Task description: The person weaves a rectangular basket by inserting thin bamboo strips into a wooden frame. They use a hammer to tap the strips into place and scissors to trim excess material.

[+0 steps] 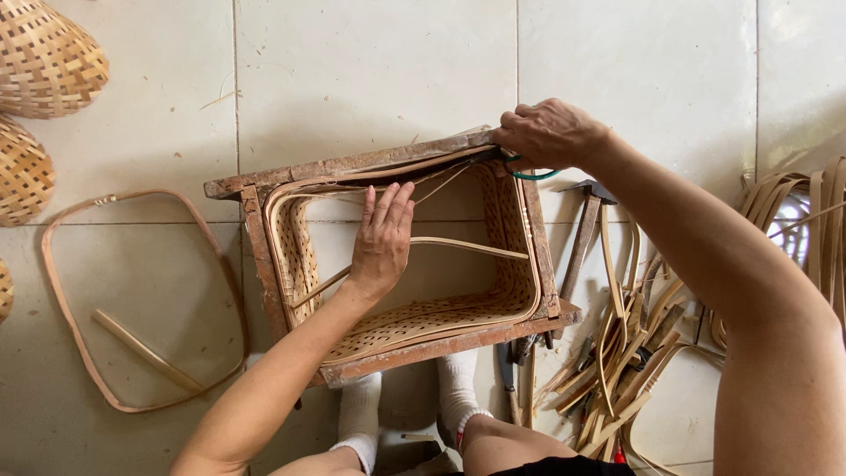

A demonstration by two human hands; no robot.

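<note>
A rough wooden frame (264, 264) sits on the tiled floor, with a woven bamboo basket wall (423, 319) fitted inside it. My left hand (382, 236) lies flat with fingers together, pressing against the far inner rim strip of the basket. A thin bamboo strip (471, 247) crosses the opening under that hand. My right hand (546, 134) grips the frame's far right corner, closed over the rim strip and a green-handled tool (536, 175) that pokes out beneath it.
A bent bamboo hoop (62, 220) with a loose stick (145, 351) lies at left. Woven baskets (44, 57) sit at the top left. A hammer (582, 234) and a heap of bamboo strips (621, 353) lie at right. My socked feet (361, 414) rest below the frame.
</note>
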